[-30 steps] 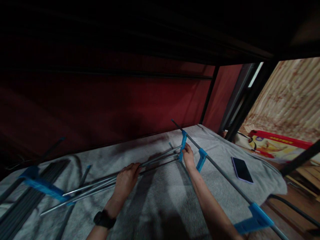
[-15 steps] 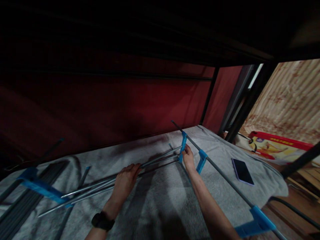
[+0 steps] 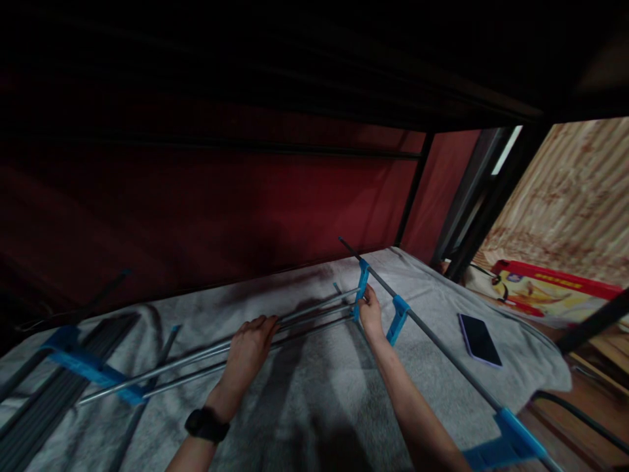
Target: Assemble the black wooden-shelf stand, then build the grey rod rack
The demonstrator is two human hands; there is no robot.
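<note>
Fingers of the left hand [image 3: 250, 344] curl over the grey metal rods [image 3: 206, 357]. Right hand [image 3: 371, 311] pinches the blue plastic connector [image 3: 362, 288] on the grey blanket [image 3: 314, 406], beside a smartphone [image 3: 479, 339]

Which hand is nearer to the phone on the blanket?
Right. The right hand is at the blue clip, left of the phone; the left hand lies farther left on the rods.
</note>
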